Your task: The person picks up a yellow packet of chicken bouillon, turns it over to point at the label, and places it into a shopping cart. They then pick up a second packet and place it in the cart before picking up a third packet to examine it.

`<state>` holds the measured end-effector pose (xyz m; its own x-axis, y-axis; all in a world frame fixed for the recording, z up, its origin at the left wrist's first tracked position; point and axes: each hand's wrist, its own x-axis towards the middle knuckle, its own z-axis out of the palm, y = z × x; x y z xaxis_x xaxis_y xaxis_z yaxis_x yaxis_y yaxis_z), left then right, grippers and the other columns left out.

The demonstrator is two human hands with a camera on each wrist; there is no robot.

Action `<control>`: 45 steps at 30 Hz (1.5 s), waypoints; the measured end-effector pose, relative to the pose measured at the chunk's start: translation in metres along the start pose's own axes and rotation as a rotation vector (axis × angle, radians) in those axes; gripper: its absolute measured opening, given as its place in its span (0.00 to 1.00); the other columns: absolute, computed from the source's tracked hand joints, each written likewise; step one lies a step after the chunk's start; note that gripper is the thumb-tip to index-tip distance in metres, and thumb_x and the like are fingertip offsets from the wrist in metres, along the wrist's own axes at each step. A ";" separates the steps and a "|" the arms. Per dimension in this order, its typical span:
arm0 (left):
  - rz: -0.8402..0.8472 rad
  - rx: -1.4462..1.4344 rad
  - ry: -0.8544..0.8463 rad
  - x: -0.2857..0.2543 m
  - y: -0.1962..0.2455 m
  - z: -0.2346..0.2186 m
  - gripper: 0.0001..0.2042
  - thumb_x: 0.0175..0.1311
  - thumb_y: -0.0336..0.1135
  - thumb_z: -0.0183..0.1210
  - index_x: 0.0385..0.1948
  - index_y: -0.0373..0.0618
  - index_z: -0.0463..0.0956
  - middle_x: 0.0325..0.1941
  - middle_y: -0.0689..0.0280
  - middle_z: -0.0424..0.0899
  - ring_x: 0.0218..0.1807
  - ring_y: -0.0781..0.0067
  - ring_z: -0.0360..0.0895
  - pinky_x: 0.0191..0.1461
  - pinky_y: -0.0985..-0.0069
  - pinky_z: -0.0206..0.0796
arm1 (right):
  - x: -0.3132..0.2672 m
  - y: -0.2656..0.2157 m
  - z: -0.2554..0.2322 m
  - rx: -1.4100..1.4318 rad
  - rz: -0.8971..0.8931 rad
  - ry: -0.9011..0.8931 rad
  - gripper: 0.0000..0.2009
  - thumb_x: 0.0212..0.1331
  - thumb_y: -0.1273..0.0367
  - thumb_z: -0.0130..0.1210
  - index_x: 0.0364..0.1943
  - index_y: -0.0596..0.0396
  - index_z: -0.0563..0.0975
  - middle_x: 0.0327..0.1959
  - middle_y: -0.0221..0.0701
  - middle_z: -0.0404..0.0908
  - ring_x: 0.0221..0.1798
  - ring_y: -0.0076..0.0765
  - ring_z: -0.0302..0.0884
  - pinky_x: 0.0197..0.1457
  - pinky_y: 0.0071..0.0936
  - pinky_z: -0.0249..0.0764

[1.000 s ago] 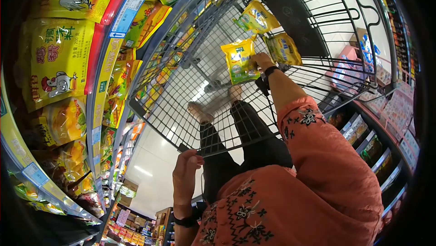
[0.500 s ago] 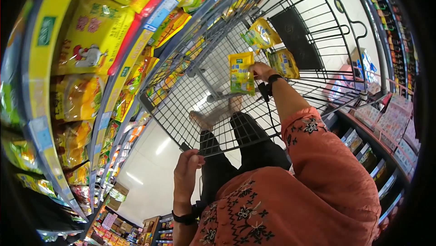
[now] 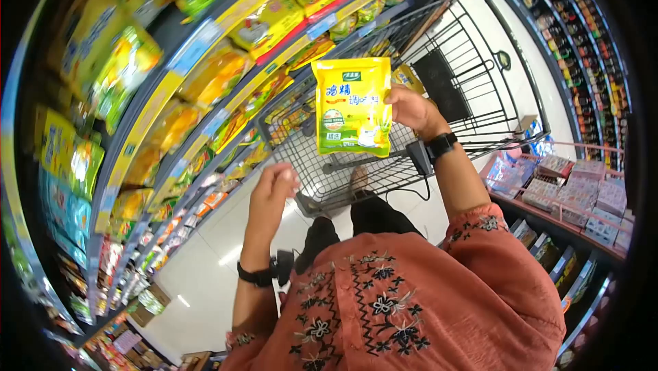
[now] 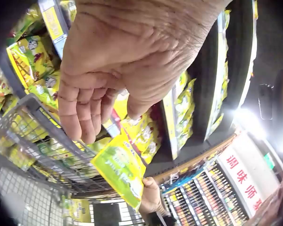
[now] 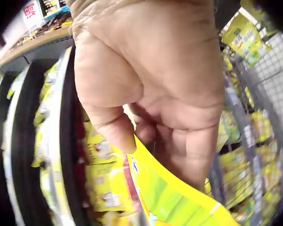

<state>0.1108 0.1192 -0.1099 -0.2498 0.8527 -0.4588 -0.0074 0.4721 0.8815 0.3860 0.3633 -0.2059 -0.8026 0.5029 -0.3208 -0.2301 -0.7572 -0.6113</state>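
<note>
My right hand (image 3: 415,110) pinches a yellow-and-green bag of chicken seasoning (image 3: 353,114) by its side edge, thumb on one face. The bag is upright above the shopping cart, its printed front towards me. In the right wrist view the thumb and fingers close on the bag's edge (image 5: 174,193). My left hand (image 3: 271,193) is raised left of the bag, beside the cart's near corner, with loosely bent fingers and nothing in them. The left wrist view shows its bare palm (image 4: 137,52), apart from the bag. Another yellow bag (image 3: 408,78) lies in the cart, partly hidden.
The wire cart with its black panel (image 3: 442,87) stands in front of me. Shelves of yellow seasoning bags (image 3: 264,25) run along the left. On the right are a pink rack of boxed goods (image 3: 548,186) and shelves of bottles (image 3: 572,63).
My right hand has lifted the seasoning bag up from the cart, nearer to me. My left hand has come off the cart's near corner. The view has swung, showing more of the left shelves.
</note>
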 end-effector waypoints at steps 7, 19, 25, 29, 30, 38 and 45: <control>0.190 -0.212 -0.137 -0.045 0.051 -0.046 0.25 0.76 0.48 0.48 0.63 0.34 0.67 0.54 0.58 0.81 0.49 0.67 0.82 0.50 0.69 0.79 | -0.019 0.009 0.171 0.082 -0.130 -0.225 0.30 0.51 0.74 0.52 0.63 0.66 0.68 0.60 0.42 0.78 0.59 0.41 0.79 0.66 0.40 0.74; 0.312 -0.423 0.018 -0.145 0.076 -0.138 0.21 0.72 0.43 0.56 0.56 0.35 0.71 0.44 0.59 0.84 0.34 0.72 0.85 0.22 0.76 0.75 | 0.020 0.072 0.320 -0.002 -0.059 -0.271 0.23 0.65 0.69 0.52 0.63 0.63 0.67 0.58 0.41 0.79 0.57 0.36 0.82 0.59 0.36 0.80; 0.312 -0.450 0.030 -0.178 0.083 -0.171 0.17 0.74 0.41 0.51 0.53 0.37 0.73 0.43 0.60 0.83 0.34 0.73 0.83 0.22 0.76 0.73 | 0.029 0.087 0.360 -0.092 -0.049 -0.294 0.22 0.67 0.67 0.53 0.62 0.63 0.68 0.56 0.40 0.80 0.52 0.34 0.84 0.51 0.33 0.84; 0.329 -0.484 0.056 -0.187 0.079 -0.186 0.18 0.73 0.40 0.53 0.54 0.35 0.72 0.43 0.59 0.83 0.33 0.73 0.83 0.21 0.77 0.73 | 0.033 0.094 0.382 -0.099 -0.041 -0.315 0.22 0.67 0.67 0.54 0.62 0.63 0.68 0.56 0.40 0.80 0.53 0.34 0.83 0.53 0.34 0.83; 0.331 -0.490 0.060 -0.189 0.078 -0.190 0.19 0.72 0.41 0.54 0.55 0.35 0.71 0.43 0.59 0.84 0.33 0.73 0.84 0.21 0.77 0.73 | 0.033 0.096 0.386 -0.100 -0.042 -0.315 0.22 0.67 0.67 0.54 0.62 0.63 0.68 0.57 0.40 0.80 0.54 0.34 0.83 0.53 0.34 0.83; 0.349 -0.498 0.054 -0.195 0.075 -0.201 0.19 0.72 0.40 0.55 0.55 0.35 0.70 0.43 0.58 0.84 0.33 0.73 0.84 0.20 0.78 0.73 | 0.035 0.104 0.399 -0.096 -0.045 -0.297 0.21 0.67 0.67 0.54 0.62 0.62 0.69 0.56 0.39 0.80 0.53 0.34 0.83 0.53 0.33 0.83; 0.343 -0.465 0.023 -0.192 0.069 -0.209 0.18 0.74 0.40 0.52 0.55 0.35 0.72 0.44 0.60 0.83 0.34 0.74 0.83 0.22 0.77 0.74 | 0.032 0.113 0.403 -0.056 -0.052 -0.244 0.20 0.67 0.68 0.54 0.60 0.64 0.70 0.55 0.39 0.81 0.52 0.34 0.84 0.49 0.33 0.85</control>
<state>-0.0445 -0.0587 0.0627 -0.3338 0.9322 -0.1400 -0.3455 0.0172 0.9382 0.1123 0.1259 0.0066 -0.9010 0.4201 -0.1080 -0.2493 -0.7052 -0.6637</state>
